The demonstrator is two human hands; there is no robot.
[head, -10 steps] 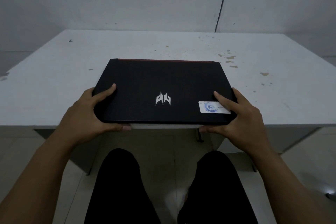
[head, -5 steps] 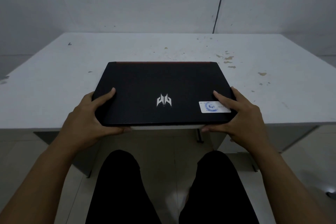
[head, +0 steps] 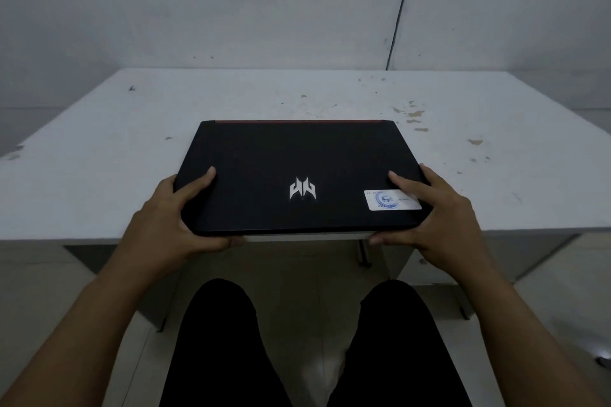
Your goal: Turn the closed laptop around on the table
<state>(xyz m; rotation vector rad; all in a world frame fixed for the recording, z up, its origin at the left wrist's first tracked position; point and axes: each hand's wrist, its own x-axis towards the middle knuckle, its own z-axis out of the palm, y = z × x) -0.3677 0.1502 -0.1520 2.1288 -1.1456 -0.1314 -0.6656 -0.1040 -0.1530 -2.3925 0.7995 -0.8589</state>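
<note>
A closed black laptop [head: 297,158] lies at the near edge of the white table [head: 99,158], its front edge slightly over the rim. A silver logo sits mid-lid, a white sticker at its near right, and a red strip runs along its far edge. My left hand [head: 165,225] grips the near left corner, thumb on the lid and fingers under the front edge. My right hand [head: 436,221] holds the near right corner the same way, its thumb resting by the sticker.
The table top is scuffed, with brown chips at the far right [head: 413,116]. A grey wall [head: 231,10] stands close behind it. My legs in black trousers [head: 215,340] are under the near edge, over a pale tiled floor.
Laptop and hands sit slightly lower in view than a second ago, mostly from the camera tilting. Both hands keep the same grip on the near corners.
</note>
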